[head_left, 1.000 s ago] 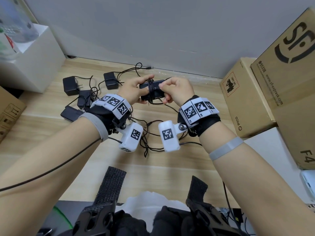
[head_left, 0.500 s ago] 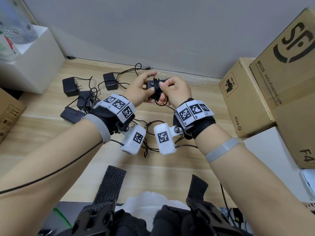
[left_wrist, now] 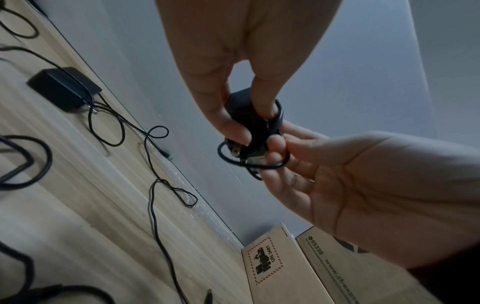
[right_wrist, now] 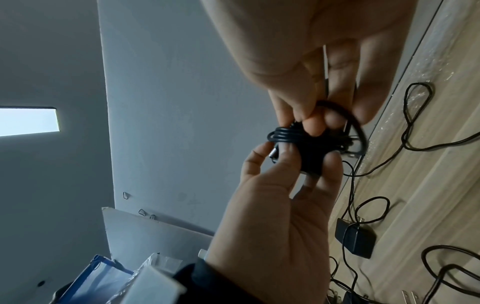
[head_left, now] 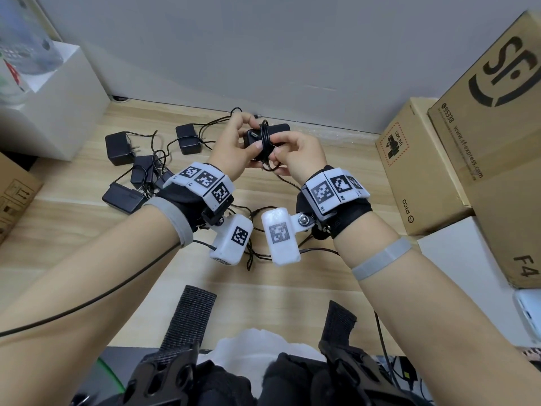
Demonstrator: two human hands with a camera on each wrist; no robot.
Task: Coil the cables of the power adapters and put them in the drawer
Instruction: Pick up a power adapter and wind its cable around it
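Head view shows one power adapter [head_left: 265, 139] nearly wound, gripped by the left hand [head_left: 234, 148] while the right hand [head_left: 301, 155] pinches its cable [head_left: 265, 142]; to their left other adapters [head_left: 128, 168] lie uncoiled on the bench [head_left: 336, 153], no drawer in sight.

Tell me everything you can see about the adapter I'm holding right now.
The adapter is a small black block, seemingly matte plastic, held in the air above the wooden desk. Its thin black cable is wound several times around its middle. Metal plug prongs stick out at one end. The left hand grips the body; the right hand pinches the cable's loose end.
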